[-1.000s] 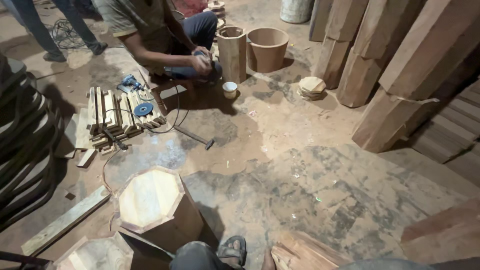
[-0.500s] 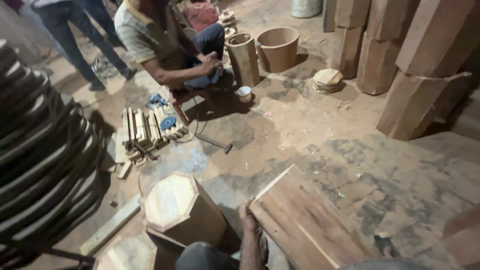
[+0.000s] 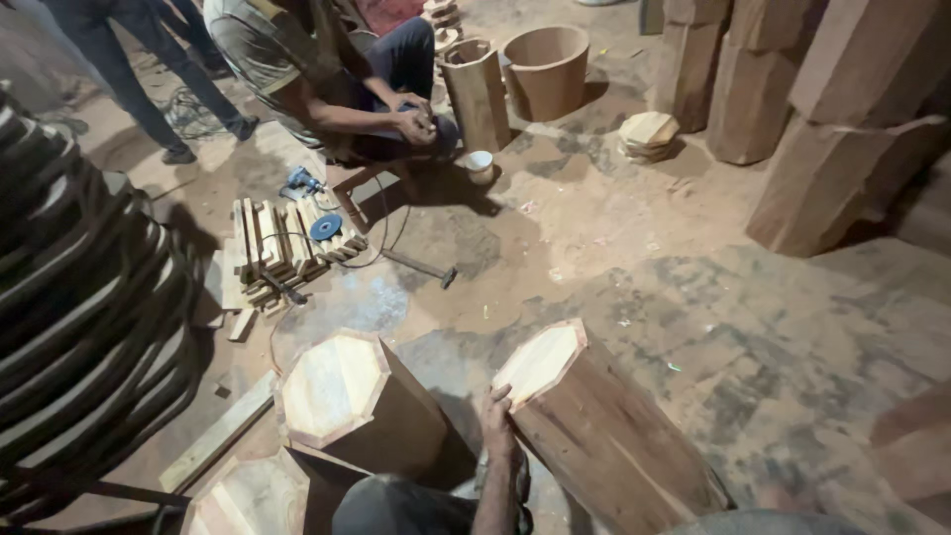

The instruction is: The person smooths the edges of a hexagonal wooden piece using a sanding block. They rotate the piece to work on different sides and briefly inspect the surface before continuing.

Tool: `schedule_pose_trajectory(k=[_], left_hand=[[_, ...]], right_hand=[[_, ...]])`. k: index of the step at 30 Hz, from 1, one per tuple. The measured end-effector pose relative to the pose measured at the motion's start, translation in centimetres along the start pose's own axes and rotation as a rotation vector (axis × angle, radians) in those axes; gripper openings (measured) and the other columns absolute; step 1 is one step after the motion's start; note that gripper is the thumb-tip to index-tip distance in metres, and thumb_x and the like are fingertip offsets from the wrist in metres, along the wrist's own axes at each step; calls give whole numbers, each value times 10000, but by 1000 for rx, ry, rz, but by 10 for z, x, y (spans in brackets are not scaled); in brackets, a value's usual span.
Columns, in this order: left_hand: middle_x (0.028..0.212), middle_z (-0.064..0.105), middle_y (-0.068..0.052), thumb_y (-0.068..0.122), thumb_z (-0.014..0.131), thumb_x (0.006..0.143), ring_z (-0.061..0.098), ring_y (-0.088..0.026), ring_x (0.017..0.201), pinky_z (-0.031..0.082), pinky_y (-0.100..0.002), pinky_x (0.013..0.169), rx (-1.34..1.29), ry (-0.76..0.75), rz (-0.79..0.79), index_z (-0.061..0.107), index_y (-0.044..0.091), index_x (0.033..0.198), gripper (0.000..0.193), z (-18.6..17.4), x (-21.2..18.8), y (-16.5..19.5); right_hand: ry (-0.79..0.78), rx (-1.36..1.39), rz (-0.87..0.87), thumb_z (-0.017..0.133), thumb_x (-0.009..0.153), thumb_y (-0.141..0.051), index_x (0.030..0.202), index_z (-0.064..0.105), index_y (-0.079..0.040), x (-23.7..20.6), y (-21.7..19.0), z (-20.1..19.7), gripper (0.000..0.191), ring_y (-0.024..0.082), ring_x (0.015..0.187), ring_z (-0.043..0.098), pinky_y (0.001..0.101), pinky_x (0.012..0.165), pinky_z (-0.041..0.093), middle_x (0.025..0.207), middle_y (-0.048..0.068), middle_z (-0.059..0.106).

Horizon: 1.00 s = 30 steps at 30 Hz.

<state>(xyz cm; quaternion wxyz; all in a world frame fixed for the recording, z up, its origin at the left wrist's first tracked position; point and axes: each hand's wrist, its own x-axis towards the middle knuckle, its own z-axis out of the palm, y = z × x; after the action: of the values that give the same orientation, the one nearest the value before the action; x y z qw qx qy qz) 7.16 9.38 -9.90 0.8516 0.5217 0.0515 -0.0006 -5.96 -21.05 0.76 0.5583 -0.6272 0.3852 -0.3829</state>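
Note:
A long octagonal wooden block (image 3: 604,436) lies tilted in front of me, its pale end face turned up and to the left. My left hand (image 3: 499,424) grips its left side just below that end face, with my forearm rising from the bottom edge. My right hand is out of sight, either behind the block or outside the frame. To the left, a second octagonal block (image 3: 342,391) stands with its pale face up, and a third (image 3: 248,495) shows at the bottom edge.
A seated person (image 3: 327,79) works by a wooden cylinder (image 3: 478,89) and a wooden tub (image 3: 547,67). Slats (image 3: 282,253), a grinder (image 3: 324,227) and a hammer (image 3: 421,266) lie on the floor. Dark hoops (image 3: 79,317) are stacked left, tall blocks (image 3: 822,149) right.
The long block has come up from the lower right into the middle, and my left hand has taken hold of its side. The view has swung left and closer to the floor.

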Motion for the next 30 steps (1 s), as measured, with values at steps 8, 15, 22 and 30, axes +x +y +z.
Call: schedule_pose_trajectory(k=[8,15,22,30], left_hand=[[1651,211,-213,129,687,849,325,-326,1491,341,-392,1150,511,-111,195,709,-2,1163,340,41,-85,17],[1684,128,-267,146,692,825,387,-369,1464,454,-388,1049,521,-458,193,572,39,1391,589,57,-155,28],[1703,226,-317,125,618,797,255,-443,1585,280,-439,1267,611,-753,223,572,57,1451,658,55,-184,23],[1612,259,-403,130,594,798,301,-457,1528,279,-442,1230,662,-708,127,628,-5,1370,588,33,-140,23]], right_hand=[[-246,204,-121,607,1018,-286,1303,551,20,-34,-46,12,421,183,892,702,315,767,576,1100,70,694],[-526,182,94,573,1082,-200,1277,637,20,-68,-29,-90,301,226,1080,667,369,955,541,1193,114,706],[-420,463,686,482,1028,-185,1343,560,-59,-132,3,-197,347,290,1063,682,482,917,565,1277,119,658],[-327,356,538,515,987,-180,1384,501,-101,-85,-6,-287,405,324,995,652,465,824,562,1266,128,630]])
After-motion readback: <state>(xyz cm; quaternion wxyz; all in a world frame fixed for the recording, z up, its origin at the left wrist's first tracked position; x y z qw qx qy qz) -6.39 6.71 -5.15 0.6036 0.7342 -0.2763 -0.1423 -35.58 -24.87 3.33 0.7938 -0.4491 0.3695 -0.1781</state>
